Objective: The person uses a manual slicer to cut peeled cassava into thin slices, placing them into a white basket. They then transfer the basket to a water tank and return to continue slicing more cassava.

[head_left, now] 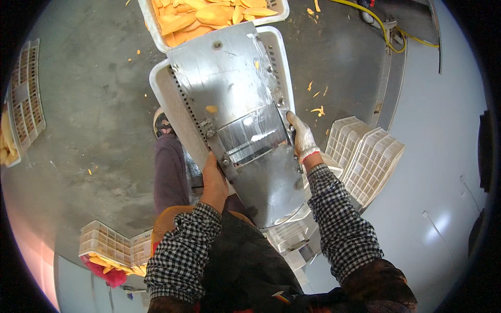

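A large metal slicer board (235, 86) with a blade slot across its middle lies slanted over a white plastic crate (166, 90). My left hand (214, 180), bare, grips the board's left edge, its thumb beside the bolted bracket. My right hand (303, 137), in a white glove, holds the opposite edge near the bolts. Small orange scraps cling to the metal. Beyond the board, another white crate (156, 33) holds orange slices (213, 15).
Stacked white crates (364, 156) stand at the right, by a pale wall. Crates with orange pieces are at the far left (27, 90) and lower left (109, 242). A yellow hose (381, 25) lies at the upper right. Scraps (319, 111) dot the concrete floor.
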Available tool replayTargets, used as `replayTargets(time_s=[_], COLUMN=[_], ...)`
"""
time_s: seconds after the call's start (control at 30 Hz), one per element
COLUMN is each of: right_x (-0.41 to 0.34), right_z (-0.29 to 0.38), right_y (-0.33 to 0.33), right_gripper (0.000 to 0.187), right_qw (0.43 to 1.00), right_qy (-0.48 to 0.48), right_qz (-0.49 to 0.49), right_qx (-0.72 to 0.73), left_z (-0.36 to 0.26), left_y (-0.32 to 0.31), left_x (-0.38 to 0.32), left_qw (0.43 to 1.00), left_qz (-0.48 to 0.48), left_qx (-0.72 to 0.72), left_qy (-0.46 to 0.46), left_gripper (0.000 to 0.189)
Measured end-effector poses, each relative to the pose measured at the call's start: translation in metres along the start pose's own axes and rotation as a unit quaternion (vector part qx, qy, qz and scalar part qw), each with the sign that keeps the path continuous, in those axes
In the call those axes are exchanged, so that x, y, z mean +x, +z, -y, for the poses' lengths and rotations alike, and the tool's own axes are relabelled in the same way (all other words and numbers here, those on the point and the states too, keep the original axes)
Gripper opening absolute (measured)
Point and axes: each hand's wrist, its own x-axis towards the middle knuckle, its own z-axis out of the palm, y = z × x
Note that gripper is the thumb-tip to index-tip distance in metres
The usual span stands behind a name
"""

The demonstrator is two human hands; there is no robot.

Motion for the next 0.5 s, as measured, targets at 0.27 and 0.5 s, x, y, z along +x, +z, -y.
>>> replayTargets(time_s=[0.27, 0.5], right_x=[-0.003, -0.062], right_z=[-0.002, 0.02], right_y=[0.002, -0.007], right_gripper=[0.061, 0.035], right_qw=[0.989, 0.914], right_qy=[-0.002, -0.275], right_qz=[-0.06, -0.105], right_qx=[-0.134, -0.278], left_z=[0.003, -0.053], left_y=[-0.031, -0.211], left_x=[0.028, 0.021], left_qw=[0.976, 0.842], left_qz=[0.06, -0.035], left_qx=[0.21, 0.395], left_qy=[0.004, 0.366], left_gripper=[0.041, 0.025])
